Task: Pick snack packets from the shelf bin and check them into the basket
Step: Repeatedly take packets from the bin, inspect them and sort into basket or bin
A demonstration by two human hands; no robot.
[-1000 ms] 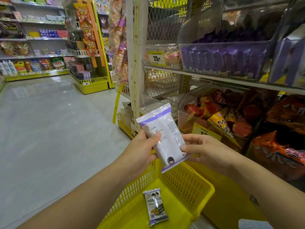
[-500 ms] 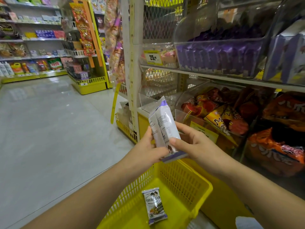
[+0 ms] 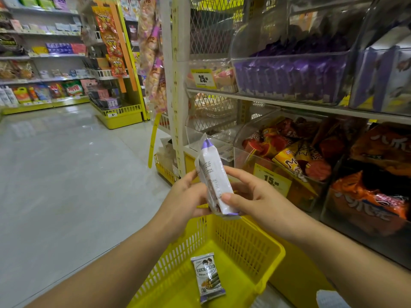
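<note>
One white snack packet [image 3: 212, 176] with purple ends stands nearly upright between both hands, its printed back turned toward the camera and its lower end just above the far rim of the yellow basket [image 3: 280, 252]. The left hand [image 3: 189, 196] curls round the packet's left edge. The right hand [image 3: 255, 196] pinches the right edge, thumb on the printed face near the bottom and fingers reaching up behind, so both hands are closed on the packet and neither is free. The step in hand looks like the check: the packet is out of the bin and is being looked over, not yet put down. The next move, as I judge it, calls for lowering the packet past the rim and loosening both grips so that it drops flat onto the basket floor. A similar packet [image 3: 208, 277] already lies there face up, and there is room beside it, so no careful aim seems needed. To the right, on the upper shelf, a clear bin [image 3: 289, 85] holds a row of purple packets, likely the source for the next pick. Below it another clear bin [image 3: 246, 158] holds red and yellow cone snacks behind a yellow price tag [image 3: 272, 181], and orange bags [image 3: 367, 201] fill the bin beside that.
</note>
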